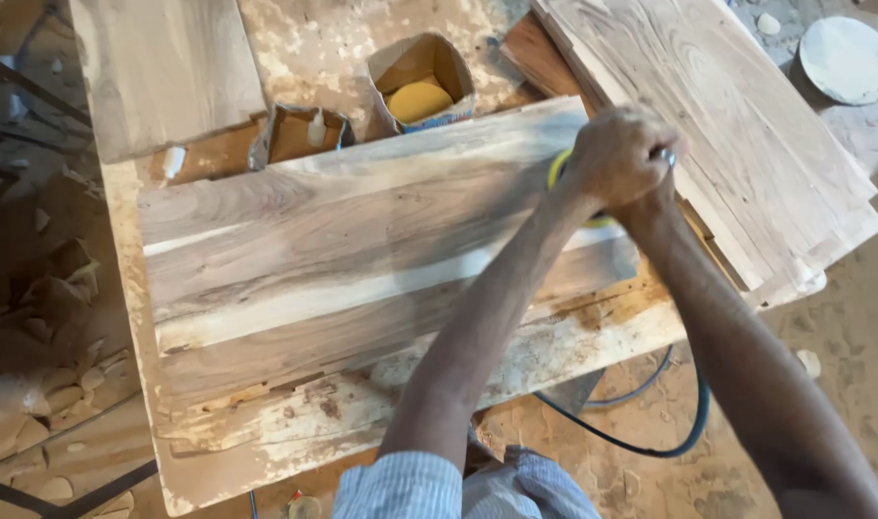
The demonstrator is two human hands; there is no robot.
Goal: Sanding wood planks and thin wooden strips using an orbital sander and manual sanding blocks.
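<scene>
**Both hands on the sander, far end of the board**

Your left hand [607,154] and right hand [650,178] sit stacked together over a yellow sander [557,169] at the right end of the board [343,250]. Only a thin yellow rim of the tool shows beside and under your knuckles; the rest is hidden. Your left grip is closed down over the top of it. Your right hand lies mostly behind the left, with a ring showing, so you cannot tell how its grip stands.

The board lies flat on the table [266,437], its long side running left to right, with pale and dark streaks in the grain. The table's near edge is crusted with dried pale residue.

Beyond the board stand two open cartons: the carton [422,82] with a yellow disc in it, and a smaller box [300,135] to its left. A stack of planks [746,125] lies to your right, just beside your hands. A dark cable [650,444] loops over the dusty floor below your right forearm. A round white disc [847,60] lies on the floor at the far right.
</scene>
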